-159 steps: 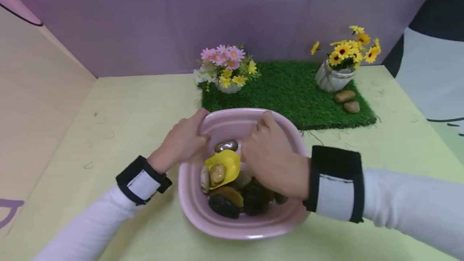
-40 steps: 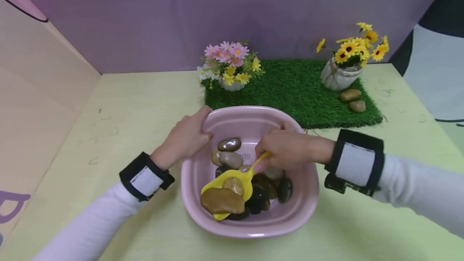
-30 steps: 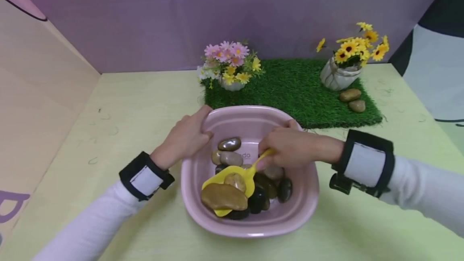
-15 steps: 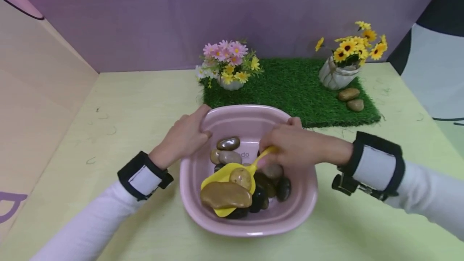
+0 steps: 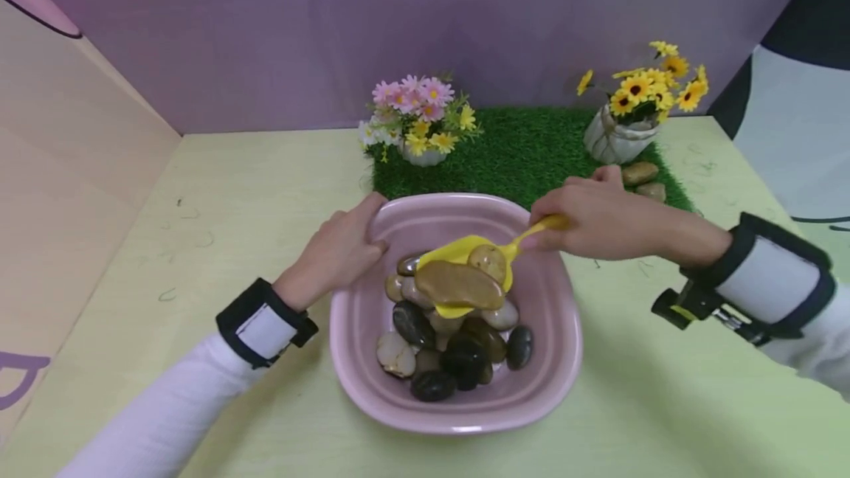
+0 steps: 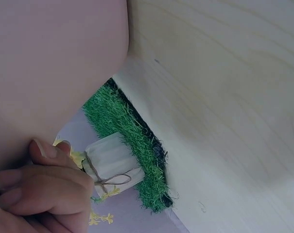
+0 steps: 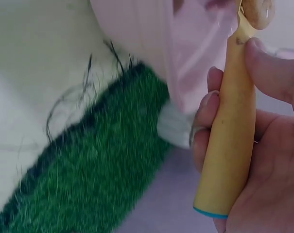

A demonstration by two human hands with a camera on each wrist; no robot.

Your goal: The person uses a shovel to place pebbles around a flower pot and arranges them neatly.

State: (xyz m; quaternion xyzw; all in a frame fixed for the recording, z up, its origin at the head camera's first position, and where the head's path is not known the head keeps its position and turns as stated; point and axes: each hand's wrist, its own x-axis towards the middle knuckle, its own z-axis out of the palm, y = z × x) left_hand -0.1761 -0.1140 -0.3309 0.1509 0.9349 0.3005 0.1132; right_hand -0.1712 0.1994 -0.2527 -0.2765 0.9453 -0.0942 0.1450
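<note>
My right hand (image 5: 600,216) grips the handle of a yellow scoop (image 5: 451,251) over the pink basin (image 5: 554,382). On the scoop lie a long brown stone (image 5: 458,285) and a small round tan stone (image 5: 488,262). In the right wrist view, the fingers and thumb wrap the yellow handle (image 7: 229,126). My left hand (image 5: 339,249) holds the basin's left rim; in the left wrist view its curled fingers (image 6: 49,189) are at the basin wall. Several black, brown and pale stones (image 5: 465,356) lie in the basin, partly hidden under the scoop.
Behind the basin lies a green grass mat (image 5: 518,150) on the pale wooden table (image 5: 265,175). It bears a pot of pink and yellow flowers (image 5: 425,113), a pot of sunflowers (image 5: 620,135) and two brown stones (image 5: 640,172) near the right hand.
My right hand has raised the scoop with its two stones and moved it back and to the right, uncovering stones at the basin's front. The left hand stays on the rim.
</note>
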